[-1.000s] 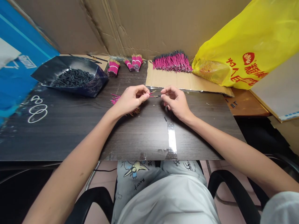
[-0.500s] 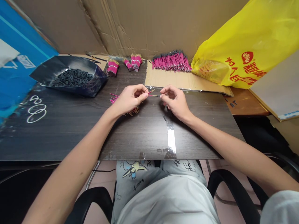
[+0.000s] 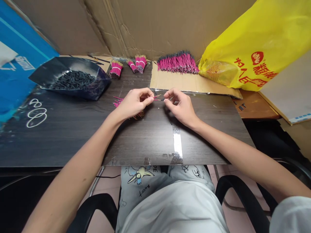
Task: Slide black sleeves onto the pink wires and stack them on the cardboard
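Note:
My left hand (image 3: 136, 102) pinches thin pink wires (image 3: 156, 97) with bare golden ends that point right. Between thumb and forefinger, my right hand (image 3: 179, 105) grips a short black sleeve (image 3: 162, 100), which meets the end of one pink wire. How far the sleeve covers the wire end is too small to tell. Under and behind my left hand lies a loose pile of pink wires (image 3: 118, 102), partly hidden by the hand. On a cardboard sheet at the back is a dense row of pink wires with black ends (image 3: 177, 62).
An open dark bag (image 3: 102, 82) of black sleeves stands at the left back. Banded pink wire bundles (image 3: 116, 69) lie beside it. White rubber bands (image 3: 36, 117) are on the left tabletop. A yellow plastic bag (image 3: 243, 55) rests at the right back, and clear tape (image 3: 177, 142) marks the table.
My right hand has moved slightly left, bringing the black sleeve over or against the wire end. My left hand has hardly moved.

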`<move>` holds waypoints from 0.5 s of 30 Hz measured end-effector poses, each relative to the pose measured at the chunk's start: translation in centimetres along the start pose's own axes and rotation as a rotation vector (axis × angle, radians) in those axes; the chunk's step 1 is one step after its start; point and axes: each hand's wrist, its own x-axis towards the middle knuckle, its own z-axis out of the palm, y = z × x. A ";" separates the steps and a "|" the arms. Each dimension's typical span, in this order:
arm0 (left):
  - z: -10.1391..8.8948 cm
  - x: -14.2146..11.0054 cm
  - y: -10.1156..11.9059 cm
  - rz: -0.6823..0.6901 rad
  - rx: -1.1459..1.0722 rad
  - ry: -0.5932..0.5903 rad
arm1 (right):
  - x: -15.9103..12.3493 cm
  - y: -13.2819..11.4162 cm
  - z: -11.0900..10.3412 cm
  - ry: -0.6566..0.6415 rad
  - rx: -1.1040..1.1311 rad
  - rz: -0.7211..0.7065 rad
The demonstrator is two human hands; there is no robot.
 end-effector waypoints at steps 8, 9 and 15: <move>0.2 -0.3 0.7 0.005 0.020 0.001 | -0.2 0.0 -0.2 -0.028 -0.115 -0.119; 0.3 -0.3 0.7 0.010 0.021 0.006 | -0.1 -0.1 -0.3 -0.032 -0.112 -0.099; 0.9 -0.2 0.8 0.030 0.030 0.052 | 0.0 -0.1 -0.3 -0.028 -0.010 -0.057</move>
